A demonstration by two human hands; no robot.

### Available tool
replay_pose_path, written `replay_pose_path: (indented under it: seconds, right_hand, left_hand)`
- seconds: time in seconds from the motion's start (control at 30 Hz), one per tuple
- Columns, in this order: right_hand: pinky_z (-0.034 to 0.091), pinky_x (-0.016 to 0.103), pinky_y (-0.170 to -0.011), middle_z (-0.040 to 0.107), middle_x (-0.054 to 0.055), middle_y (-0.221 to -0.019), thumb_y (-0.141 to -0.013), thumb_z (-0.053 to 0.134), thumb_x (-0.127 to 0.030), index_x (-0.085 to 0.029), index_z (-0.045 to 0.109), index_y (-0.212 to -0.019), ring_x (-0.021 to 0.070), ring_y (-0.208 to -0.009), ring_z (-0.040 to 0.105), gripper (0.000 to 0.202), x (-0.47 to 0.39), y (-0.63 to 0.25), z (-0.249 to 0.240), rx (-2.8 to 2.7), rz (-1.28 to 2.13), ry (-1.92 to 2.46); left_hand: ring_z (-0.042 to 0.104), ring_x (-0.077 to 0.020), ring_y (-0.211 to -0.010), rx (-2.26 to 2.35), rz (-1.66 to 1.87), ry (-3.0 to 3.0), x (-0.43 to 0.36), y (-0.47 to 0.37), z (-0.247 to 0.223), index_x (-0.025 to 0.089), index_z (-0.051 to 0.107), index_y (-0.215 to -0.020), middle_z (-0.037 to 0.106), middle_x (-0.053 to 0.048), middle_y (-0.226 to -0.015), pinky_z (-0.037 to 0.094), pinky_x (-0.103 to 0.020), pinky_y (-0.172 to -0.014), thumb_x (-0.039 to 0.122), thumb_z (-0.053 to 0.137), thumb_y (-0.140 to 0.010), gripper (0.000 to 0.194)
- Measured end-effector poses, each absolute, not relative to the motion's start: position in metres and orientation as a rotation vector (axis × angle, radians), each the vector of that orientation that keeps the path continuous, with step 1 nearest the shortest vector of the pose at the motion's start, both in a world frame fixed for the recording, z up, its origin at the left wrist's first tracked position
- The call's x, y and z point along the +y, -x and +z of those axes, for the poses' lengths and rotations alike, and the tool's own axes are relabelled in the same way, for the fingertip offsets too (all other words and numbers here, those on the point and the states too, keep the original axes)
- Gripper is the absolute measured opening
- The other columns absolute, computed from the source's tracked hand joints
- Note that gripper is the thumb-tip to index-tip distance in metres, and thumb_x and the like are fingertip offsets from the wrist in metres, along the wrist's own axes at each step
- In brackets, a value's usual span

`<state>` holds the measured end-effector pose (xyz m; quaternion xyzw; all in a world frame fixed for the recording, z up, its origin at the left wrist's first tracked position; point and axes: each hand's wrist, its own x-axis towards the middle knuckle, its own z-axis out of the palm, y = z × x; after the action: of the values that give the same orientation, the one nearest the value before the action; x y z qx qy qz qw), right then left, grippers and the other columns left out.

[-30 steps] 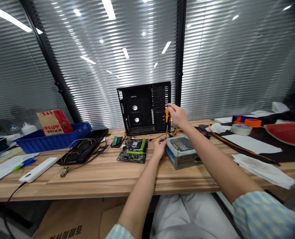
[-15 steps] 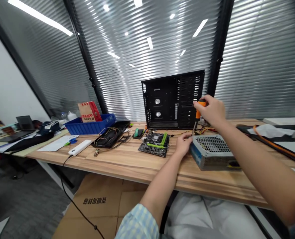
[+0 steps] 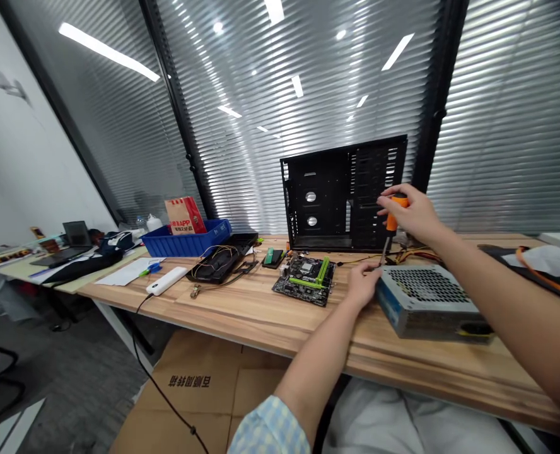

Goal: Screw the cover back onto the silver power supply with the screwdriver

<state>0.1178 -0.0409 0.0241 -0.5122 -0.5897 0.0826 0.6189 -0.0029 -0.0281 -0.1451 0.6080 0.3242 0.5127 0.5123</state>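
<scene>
Screwdriver (image 3: 392, 221): near upright, slight lean, orange handle up, shaft pointing down at the far left corner of the power supply (image 3: 426, 291). Tip is too small to tell whether it touches the corner or sits just beside it.

Right hand (image 3: 413, 211): above that same corner, fingers closed on the top of the screwdriver handle. Handle sits at the fingertips; shaft runs down below the hand, free of it.

Left hand (image 3: 361, 287): low, just left of the power supply, fingertips at its far left corner, right by the lower end of the shaft. Fingers are bent; can't tell if they pinch anything.

Power supply lies on the wooden table (image 3: 261, 323), vented face up. Cables (image 3: 417, 254) bunch up just behind it.

Motherboard (image 3: 303, 282): flat, left of the power supply, past the left hand, green slots showing. Black case (image 3: 325, 198): stands upright, behind and left of the power supply.

Further left of the power supply, beyond the motherboard: black panel (image 3: 221, 260) with thin wires over it, then white power bank (image 3: 166, 281) with a black cord. Blue bin (image 3: 180, 243) is far left and behind, paper bag (image 3: 185, 216) in it.
</scene>
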Motion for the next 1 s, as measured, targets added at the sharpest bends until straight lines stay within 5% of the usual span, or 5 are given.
replay_pose_path:
  seconds: [0.13,0.3,0.7,0.87,1.0]
  right_hand:
    - [0.050,0.032,-0.056,0.066,0.005,-0.084,-0.080,0.053,-0.037,-0.023,0.057,-0.094,0.0183,-0.060,0.063,0.020,-0.050,-0.118,0.034,-1.343,0.547,1.111]
    - [0.050,0.027,-0.055,0.070,0.008,-0.098,-0.077,0.058,-0.034,-0.021,0.062,-0.101,0.0182,-0.070,0.068,0.028,-0.061,-0.116,0.045,-1.380,0.661,1.074]
    - [0.044,0.034,-0.066,0.062,0.002,-0.069,-0.071,0.065,-0.055,-0.024,0.060,-0.082,0.0236,-0.071,0.058,0.033,-0.059,-0.116,0.038,-1.240,-0.245,1.556]
    - [0.041,0.033,-0.062,0.066,0.008,-0.078,-0.077,0.058,-0.047,-0.024,0.059,-0.097,0.0266,-0.072,0.061,0.030,-0.065,-0.117,0.042,-1.199,-0.336,1.790]
    - [0.044,0.034,-0.069,0.068,0.008,-0.090,-0.081,0.055,-0.058,-0.027,0.061,-0.103,0.0270,-0.082,0.063,0.039,-0.061,-0.119,0.041,-1.304,-0.264,1.700]
  left_hand:
    - [0.068,-0.0228,-0.095,0.780,1.233,-1.476,-0.030,0.006,-0.144,0.014,0.076,-0.100,0.075,-0.011,-0.106,0.051,-0.038,-0.095,0.019,0.065,-0.077,0.026]
    - [0.068,-0.0223,-0.096,0.760,1.246,-1.480,-0.030,0.008,-0.142,0.014,0.076,-0.098,0.076,-0.010,-0.104,0.051,-0.038,-0.095,0.020,0.065,-0.077,0.025]
    - [0.069,-0.0259,-0.101,0.772,1.245,-1.472,-0.031,0.011,-0.133,0.014,0.078,-0.097,0.076,-0.012,-0.106,0.050,-0.042,-0.098,0.019,0.067,-0.075,0.025]
    - [0.070,-0.0272,-0.099,0.771,1.248,-1.471,-0.030,0.012,-0.132,0.014,0.078,-0.097,0.076,-0.013,-0.105,0.051,-0.043,-0.097,0.020,0.068,-0.073,0.026]
    - [0.069,-0.0274,-0.102,0.767,1.262,-1.481,-0.030,0.013,-0.131,0.015,0.078,-0.096,0.076,-0.012,-0.107,0.050,-0.043,-0.099,0.019,0.067,-0.073,0.026]
